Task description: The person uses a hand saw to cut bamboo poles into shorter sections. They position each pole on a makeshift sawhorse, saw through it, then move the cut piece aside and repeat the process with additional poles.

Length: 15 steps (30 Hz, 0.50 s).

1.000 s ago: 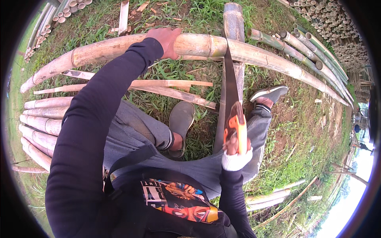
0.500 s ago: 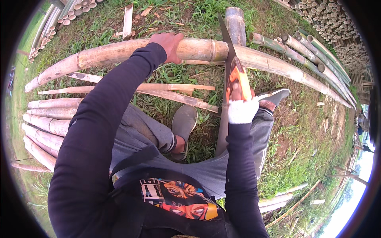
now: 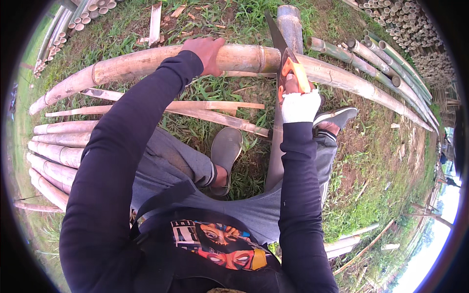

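The long bamboo pole (image 3: 239, 59) lies crosswise in front of the person, its long axis running left to right over a grey log (image 3: 290, 31), while the saw (image 3: 288, 57) crosses it with its blade pointing away and slightly left, just right of a node ring. Pale lettering sits beside a colourful print on the dark shirt (image 3: 161, 254). The left hand (image 3: 205, 53) is clasped over the pole, and the right hand (image 3: 299, 102), partly in white fabric, is closed round the saw's orange handle.
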Each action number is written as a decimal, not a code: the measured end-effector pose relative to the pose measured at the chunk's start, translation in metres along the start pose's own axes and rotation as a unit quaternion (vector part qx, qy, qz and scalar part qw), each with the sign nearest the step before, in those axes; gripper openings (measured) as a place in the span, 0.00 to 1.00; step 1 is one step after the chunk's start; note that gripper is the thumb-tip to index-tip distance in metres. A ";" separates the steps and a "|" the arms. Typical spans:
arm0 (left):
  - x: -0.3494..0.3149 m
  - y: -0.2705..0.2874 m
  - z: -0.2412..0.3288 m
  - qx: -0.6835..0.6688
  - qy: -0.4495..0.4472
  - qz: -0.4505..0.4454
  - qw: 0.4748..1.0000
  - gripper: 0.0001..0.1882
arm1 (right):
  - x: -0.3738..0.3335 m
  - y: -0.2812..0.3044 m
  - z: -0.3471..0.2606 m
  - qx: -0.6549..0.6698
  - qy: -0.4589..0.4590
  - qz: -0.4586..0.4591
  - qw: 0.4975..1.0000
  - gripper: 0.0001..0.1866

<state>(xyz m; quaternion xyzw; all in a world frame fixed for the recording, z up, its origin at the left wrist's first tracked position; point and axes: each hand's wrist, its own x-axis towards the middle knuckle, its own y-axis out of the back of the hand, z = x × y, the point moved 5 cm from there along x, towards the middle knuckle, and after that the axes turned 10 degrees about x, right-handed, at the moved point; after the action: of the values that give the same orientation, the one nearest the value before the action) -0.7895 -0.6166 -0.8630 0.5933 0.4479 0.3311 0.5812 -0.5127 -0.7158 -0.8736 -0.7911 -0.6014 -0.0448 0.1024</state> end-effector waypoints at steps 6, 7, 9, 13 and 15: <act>0.001 -0.004 0.000 -0.008 -0.001 -0.003 1.000 0.45 | -0.179 0.056 -0.071 -0.067 -0.085 0.074 0.991 0.11; 0.003 -0.007 -0.001 -0.009 0.001 -0.017 1.000 0.47 | -0.210 0.065 -0.085 -0.087 -0.072 0.070 0.991 0.12; 0.005 -0.012 -0.001 -0.008 0.001 -0.024 1.000 0.47 | -0.226 0.071 -0.085 -0.084 -0.058 0.057 0.993 0.12; 0.004 -0.009 -0.002 -0.005 -0.005 0.010 1.000 0.43 | -0.126 0.038 -0.045 -0.033 -0.031 0.048 0.998 0.11; 0.001 -0.005 0.000 -0.008 0.000 0.011 1.000 0.43 | -0.049 0.015 -0.019 0.051 -0.056 0.034 0.997 0.10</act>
<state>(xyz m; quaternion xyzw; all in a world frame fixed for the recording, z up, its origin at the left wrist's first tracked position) -0.7900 -0.6159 -0.8682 0.5935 0.4388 0.3410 0.5822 -0.5104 -0.7704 -0.8667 -0.8059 -0.5806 0.0339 0.1106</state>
